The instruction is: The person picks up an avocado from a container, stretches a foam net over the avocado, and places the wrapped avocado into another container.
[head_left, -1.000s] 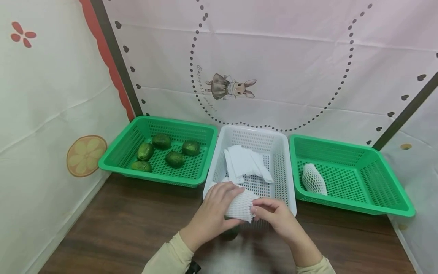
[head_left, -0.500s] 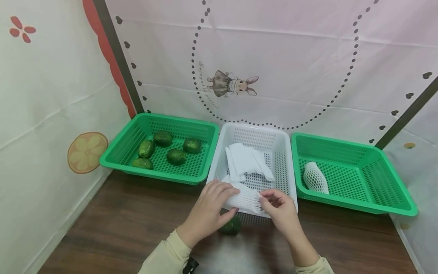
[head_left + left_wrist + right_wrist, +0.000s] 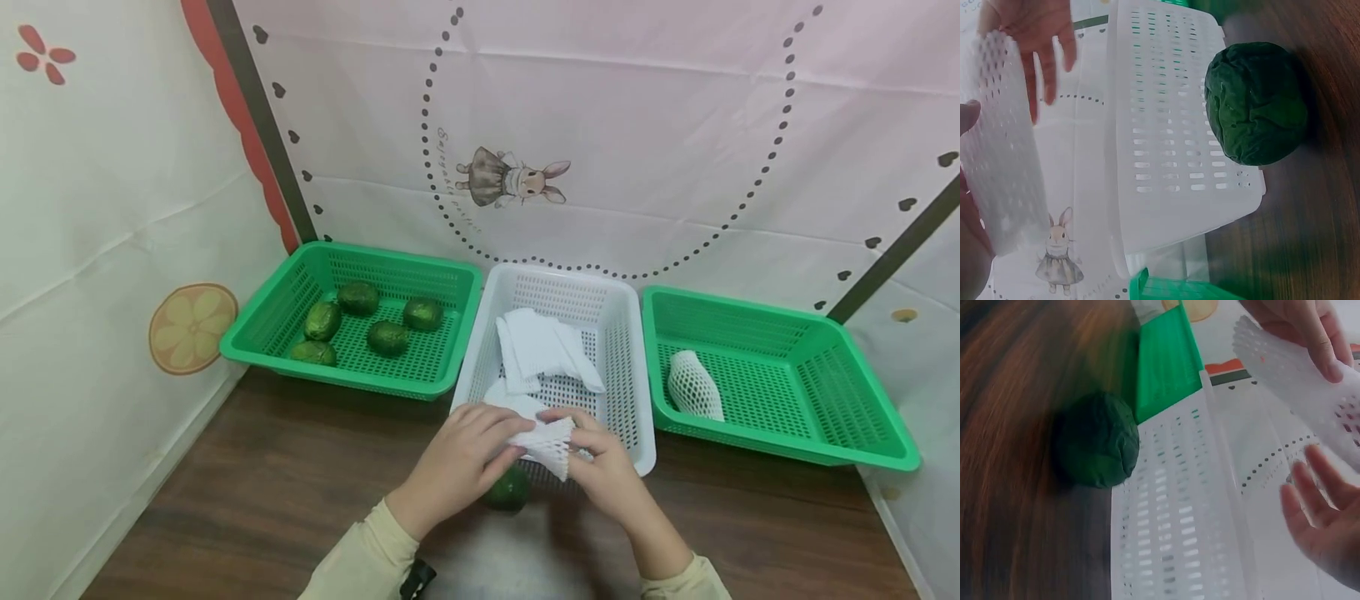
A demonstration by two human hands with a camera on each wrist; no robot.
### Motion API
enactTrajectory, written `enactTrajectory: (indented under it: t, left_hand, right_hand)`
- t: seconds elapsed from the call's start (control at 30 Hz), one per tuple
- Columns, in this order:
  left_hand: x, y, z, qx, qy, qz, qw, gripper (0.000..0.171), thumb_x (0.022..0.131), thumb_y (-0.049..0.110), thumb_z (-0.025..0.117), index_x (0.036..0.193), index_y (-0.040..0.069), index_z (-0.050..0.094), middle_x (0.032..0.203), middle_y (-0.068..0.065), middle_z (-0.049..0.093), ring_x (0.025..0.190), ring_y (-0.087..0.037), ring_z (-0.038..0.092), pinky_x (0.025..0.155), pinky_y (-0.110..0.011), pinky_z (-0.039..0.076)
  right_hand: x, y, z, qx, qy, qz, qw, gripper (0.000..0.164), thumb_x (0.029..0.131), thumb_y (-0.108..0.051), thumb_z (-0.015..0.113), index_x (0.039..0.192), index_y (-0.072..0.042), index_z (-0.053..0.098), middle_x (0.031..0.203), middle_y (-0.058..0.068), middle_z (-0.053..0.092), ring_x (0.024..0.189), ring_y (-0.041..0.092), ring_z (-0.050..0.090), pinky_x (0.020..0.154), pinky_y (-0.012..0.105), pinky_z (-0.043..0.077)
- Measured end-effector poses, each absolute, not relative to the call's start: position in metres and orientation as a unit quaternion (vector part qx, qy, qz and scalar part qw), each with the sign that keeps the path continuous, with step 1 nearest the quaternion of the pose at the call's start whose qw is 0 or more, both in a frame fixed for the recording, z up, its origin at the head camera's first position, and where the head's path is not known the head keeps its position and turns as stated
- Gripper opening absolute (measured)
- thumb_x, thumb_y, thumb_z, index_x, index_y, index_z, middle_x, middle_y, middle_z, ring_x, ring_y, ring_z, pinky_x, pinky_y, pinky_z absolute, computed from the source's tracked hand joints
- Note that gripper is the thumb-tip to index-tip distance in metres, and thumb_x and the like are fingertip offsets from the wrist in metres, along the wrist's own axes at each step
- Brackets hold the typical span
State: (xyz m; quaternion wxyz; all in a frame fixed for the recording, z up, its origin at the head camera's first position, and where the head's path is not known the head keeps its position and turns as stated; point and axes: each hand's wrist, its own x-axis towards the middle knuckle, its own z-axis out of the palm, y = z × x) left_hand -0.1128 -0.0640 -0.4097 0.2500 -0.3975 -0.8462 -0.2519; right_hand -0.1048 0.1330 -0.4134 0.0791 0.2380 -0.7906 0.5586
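Observation:
A white foam net sleeve [image 3: 546, 443] is held between both hands, over the near end of the white basket [image 3: 643, 392]. My left hand [image 3: 465, 454] pinches it between thumb and fingers. At its right end, my right hand [image 3: 603, 462] has thumb and index finger on the open mouth; the other fingers spread loosely in the right wrist view, and skin shows through the mesh. A dark green, wrinkled avocado [image 3: 507, 490] rests on the table under the hands, close to the basket's near wall; the left wrist view shows this avocado [image 3: 1257, 103] whole.
More flat foam sleeves [image 3: 543, 346] lie inside the white basket. To its left, a green basket [image 3: 352, 382] contains several avocados [image 3: 387, 338]. The green basket [image 3: 787, 450] on the right holds one piece covered in white netting [image 3: 693, 386]. A printed cloth [image 3: 645, 125] hangs behind.
The right hand's fingers have moved from pinching the sleeve's edge to around its mouth, which has spread wider. The left hand keeps its hold. The avocado below stays on the table.

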Motion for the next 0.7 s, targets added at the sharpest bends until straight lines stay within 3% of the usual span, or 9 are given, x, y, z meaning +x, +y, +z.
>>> enactTrajectory:
  t: [0.2,0.37,0.53,0.7]
  left_hand:
    - [-0.11,-0.061,-0.412,-0.425,-0.845,-0.23,0.228,0.033,0.082,0.033,0.05,0.112,0.019,0.052,0.106,0.005,0.05,0.097,-0.01,0.044,0.087,-0.03,0.029]
    - [-0.111,-0.063,-0.412,-0.414,-0.859,-0.213,0.215,0.059,0.072,0.051,0.053,0.118,0.015,0.046,0.115,0.0,0.047,0.104,-0.013,0.04,0.091,-0.034,0.026]
    - [-0.111,-0.068,-0.409,-0.408,-0.868,-0.211,0.189,0.078,0.062,0.064,0.051,0.122,0.014,0.042,0.12,0.0,0.042,0.111,-0.014,0.034,0.095,-0.035,0.019]
    - [-0.112,-0.073,-0.405,-0.398,-0.869,-0.232,0.179,0.071,0.059,0.067,0.051,0.114,0.022,0.048,0.123,0.001,0.037,0.114,-0.015,0.029,0.094,-0.038,0.018]
  right_hand:
    - [-0.106,0.126,-0.417,0.106,-0.814,0.571,-0.012,0.024,0.069,-0.015,0.066,0.09,-0.004,0.065,0.087,0.005,0.062,0.08,0.012,0.056,0.068,0.025,0.046]
    - [-0.105,0.126,-0.417,0.07,-0.839,0.536,-0.059,0.041,0.065,-0.026,0.068,0.103,-0.014,0.056,0.095,-0.001,0.059,0.088,0.011,0.054,0.077,0.03,0.043]
    - [-0.105,0.127,-0.419,0.132,-0.838,0.524,-0.08,0.067,0.06,-0.034,0.072,0.116,-0.017,0.039,0.109,-0.004,0.049,0.101,0.011,0.046,0.085,0.034,0.036]
    - [-0.104,0.123,-0.409,0.249,-0.813,0.523,-0.062,0.08,0.06,-0.029,0.074,0.125,-0.018,0.029,0.119,-0.003,0.039,0.107,0.013,0.039,0.088,0.033,0.033]
